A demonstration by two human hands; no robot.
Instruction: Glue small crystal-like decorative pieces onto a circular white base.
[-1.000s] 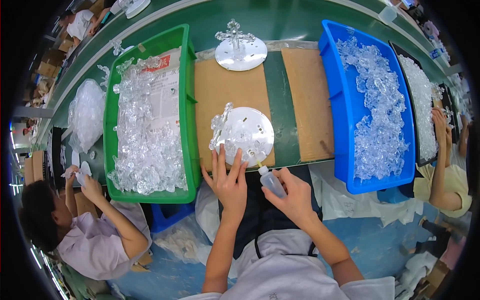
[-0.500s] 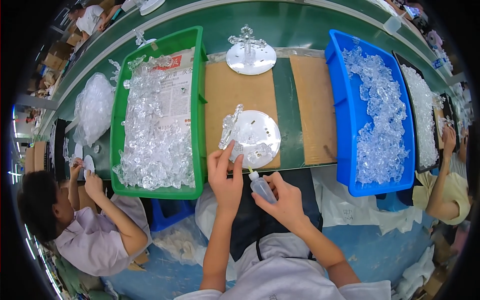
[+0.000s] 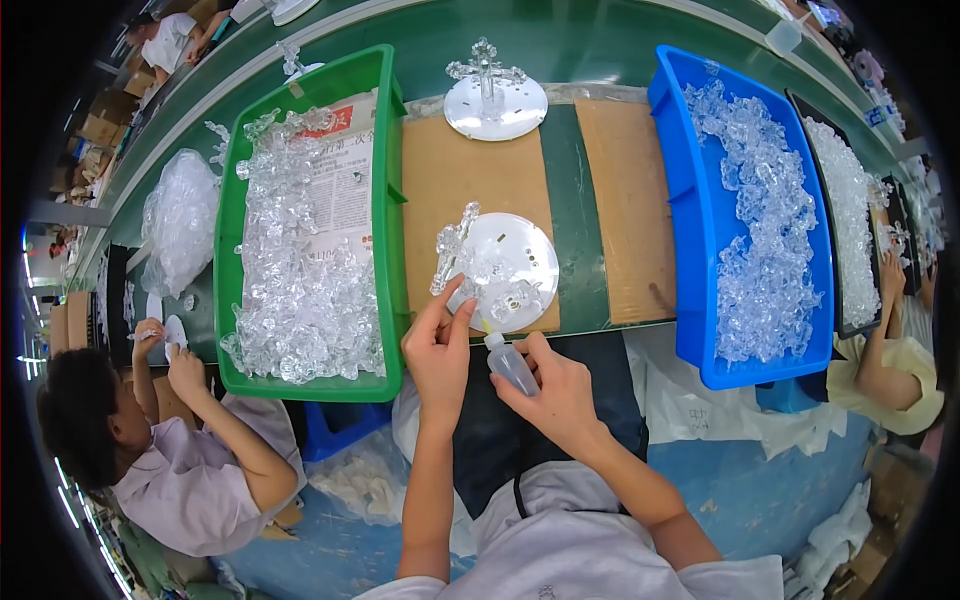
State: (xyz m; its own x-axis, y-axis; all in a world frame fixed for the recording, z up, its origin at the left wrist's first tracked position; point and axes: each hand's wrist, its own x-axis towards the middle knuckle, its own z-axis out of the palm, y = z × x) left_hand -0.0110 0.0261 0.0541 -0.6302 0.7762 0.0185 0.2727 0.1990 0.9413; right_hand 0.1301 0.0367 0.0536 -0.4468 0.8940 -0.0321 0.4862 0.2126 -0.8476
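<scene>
Centre of frame: a round white disc point(image 3: 510, 265) with a clear crystal cross point(image 3: 452, 248) at its left edge is seen lying on brown cardboard point(image 3: 470, 175) on the green bench point(image 3: 570, 215). The disc's near rim is pinched by the left hand point(image 3: 438, 350), fingers partly curled. A small squeeze bottle point(image 3: 510, 365) is gripped by the closed right hand point(image 3: 555, 395), nozzle aimed at the disc. A green bin point(image 3: 385, 215) of clear pieces is noted at left, a blue bin point(image 3: 690, 250) at right.

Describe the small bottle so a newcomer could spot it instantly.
Start at the green tray and the blue tray; between them lies a white disc on cardboard. Just below it, the right hand holds the bottle, the only small, clear squeeze bottle, nozzle towards the disc.
</scene>
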